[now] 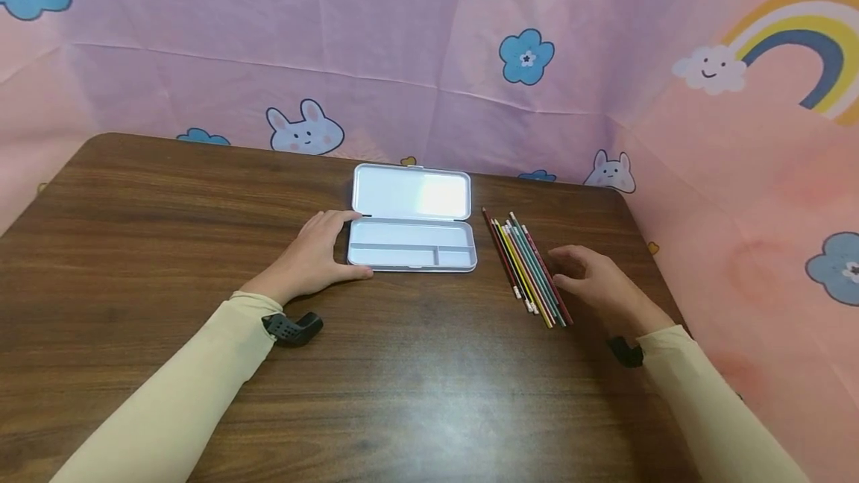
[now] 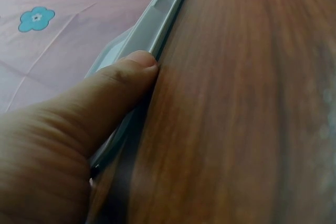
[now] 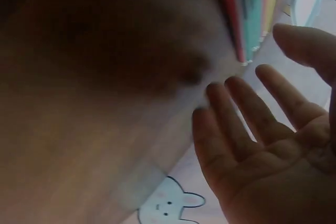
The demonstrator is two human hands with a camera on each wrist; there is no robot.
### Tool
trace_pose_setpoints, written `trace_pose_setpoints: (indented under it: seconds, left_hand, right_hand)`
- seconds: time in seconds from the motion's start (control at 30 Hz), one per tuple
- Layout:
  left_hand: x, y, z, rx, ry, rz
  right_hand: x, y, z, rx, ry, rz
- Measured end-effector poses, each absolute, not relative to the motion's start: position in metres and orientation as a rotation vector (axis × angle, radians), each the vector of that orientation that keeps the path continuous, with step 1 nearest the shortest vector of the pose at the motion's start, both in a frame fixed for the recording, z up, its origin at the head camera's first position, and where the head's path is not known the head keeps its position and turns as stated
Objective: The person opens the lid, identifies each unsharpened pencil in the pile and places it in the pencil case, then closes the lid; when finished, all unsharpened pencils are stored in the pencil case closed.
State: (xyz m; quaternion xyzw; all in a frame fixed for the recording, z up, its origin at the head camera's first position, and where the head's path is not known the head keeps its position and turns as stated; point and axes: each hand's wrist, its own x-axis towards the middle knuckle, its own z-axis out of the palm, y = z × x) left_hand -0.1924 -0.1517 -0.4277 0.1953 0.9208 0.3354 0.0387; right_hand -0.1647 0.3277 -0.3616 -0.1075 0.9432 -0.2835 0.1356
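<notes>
A white pencil case (image 1: 411, 233) lies on the table with its lid (image 1: 396, 192) folded back, its inner compartments bare. My left hand (image 1: 322, 252) grips its left end, the thumb against the front wall and a finger at the back near the hinge. In the left wrist view, the thumb (image 2: 118, 82) presses the case's edge (image 2: 152, 24). To the right of the case lies a loose bundle of several pencils (image 1: 526, 267), red, yellow, green and black. My right hand (image 1: 593, 282) hovers just right of them, fingers loosely bent and apart; the right wrist view shows nothing in its palm (image 3: 268, 156).
The brown wooden table (image 1: 416, 393) ends at a pink and purple cloth backdrop (image 1: 403, 58) with printed flowers and bunnies. More of this cloth (image 1: 758, 192) stands along the right side, close to my right arm. Dark wrist devices (image 1: 291, 328) sit on both sleeves.
</notes>
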Motion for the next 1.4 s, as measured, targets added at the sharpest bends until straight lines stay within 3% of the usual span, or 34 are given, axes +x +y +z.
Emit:
trace_pose_setpoints:
  seconds: [0.33, 1.4]
  left_hand:
    - [-0.192, -0.15, -0.428, 0.602, 2.837, 1.043]
    - [-0.19, -0.15, -0.427, 0.603, 2.84, 1.053]
  right_hand:
    - [-0.159, 0.334, -0.376, -0.325, 2.781, -0.804]
    - [-0.154, 0.352, -0.374, -0.3, 2.879, -0.639]
